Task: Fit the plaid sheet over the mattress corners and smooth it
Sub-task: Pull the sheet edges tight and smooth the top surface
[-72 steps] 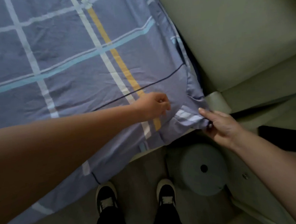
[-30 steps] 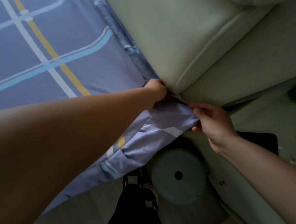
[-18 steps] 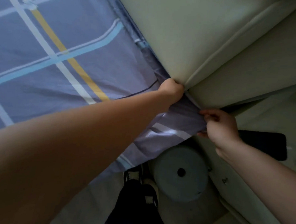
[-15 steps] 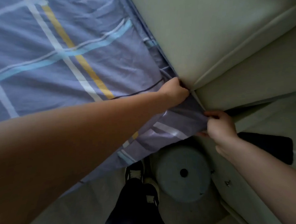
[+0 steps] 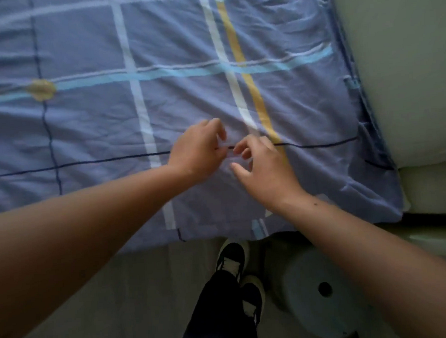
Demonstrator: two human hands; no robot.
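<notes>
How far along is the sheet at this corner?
Done: the sheet covers the near-right corner and hangs over the edge. In hand: left hand and right hand meet mid-sheet, fingers curled. Left: creases near the yellow stripe.

Both bare arms reached forward, and the left hand (image 5: 199, 152) and right hand (image 5: 264, 168) met close together, fingertips nearly touching. Both hands' fingers were curled, seemingly pinching something small between them, though blur hid the grip.
</notes>
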